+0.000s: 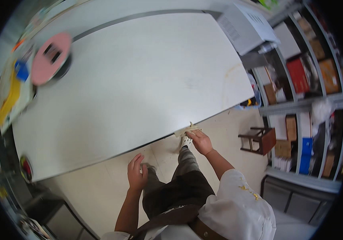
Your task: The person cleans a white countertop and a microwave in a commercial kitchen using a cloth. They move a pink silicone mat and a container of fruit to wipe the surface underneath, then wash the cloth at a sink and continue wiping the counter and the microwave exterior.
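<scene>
A cream-coloured cloth (186,130) lies bunched at the front edge of the long white table (141,78). My right hand (201,142) grips it, with the fingers over the cloth and part of it hanging by the edge. My left hand (136,174) hangs free just short of the same edge, farther left. Nothing is in it, and the thumb stands apart from the fingers. Faint grey smudges (192,83) and a yellowish curved stain (230,73) mark the right part of the tabletop.
A pink oval board (51,58) with dark rectangles sits at the table's left end, near a yellow item (9,99). A grey metal box (246,28) stands at the far right corner. Laden shelves (294,105) and a small wooden stool (258,141) are on my right.
</scene>
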`<state>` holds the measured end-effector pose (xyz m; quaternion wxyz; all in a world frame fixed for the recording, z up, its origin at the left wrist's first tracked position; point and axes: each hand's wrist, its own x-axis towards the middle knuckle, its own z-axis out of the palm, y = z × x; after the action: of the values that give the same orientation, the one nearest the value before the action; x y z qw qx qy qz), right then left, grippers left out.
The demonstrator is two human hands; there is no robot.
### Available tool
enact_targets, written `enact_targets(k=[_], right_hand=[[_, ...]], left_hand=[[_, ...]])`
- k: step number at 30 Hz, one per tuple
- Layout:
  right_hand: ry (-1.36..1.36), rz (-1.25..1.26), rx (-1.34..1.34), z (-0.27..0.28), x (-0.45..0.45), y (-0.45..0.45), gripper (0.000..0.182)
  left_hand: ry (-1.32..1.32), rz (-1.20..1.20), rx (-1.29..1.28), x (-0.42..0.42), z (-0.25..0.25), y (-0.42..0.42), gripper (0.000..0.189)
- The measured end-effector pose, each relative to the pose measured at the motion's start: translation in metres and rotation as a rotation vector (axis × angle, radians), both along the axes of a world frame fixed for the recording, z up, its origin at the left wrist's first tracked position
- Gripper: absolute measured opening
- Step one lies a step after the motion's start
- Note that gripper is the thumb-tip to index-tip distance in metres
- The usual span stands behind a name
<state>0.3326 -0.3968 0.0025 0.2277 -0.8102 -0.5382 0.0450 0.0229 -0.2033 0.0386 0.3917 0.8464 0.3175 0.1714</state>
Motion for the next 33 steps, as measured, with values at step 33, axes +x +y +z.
enact_targets(k=[33], right_hand=[[0.134,-0.955,-0.093,-0.001,0.471,-0.178,0.062]], left_hand=[[0.399,-0.12,0.463,0.336,-0.04,-0.064,0.068]])
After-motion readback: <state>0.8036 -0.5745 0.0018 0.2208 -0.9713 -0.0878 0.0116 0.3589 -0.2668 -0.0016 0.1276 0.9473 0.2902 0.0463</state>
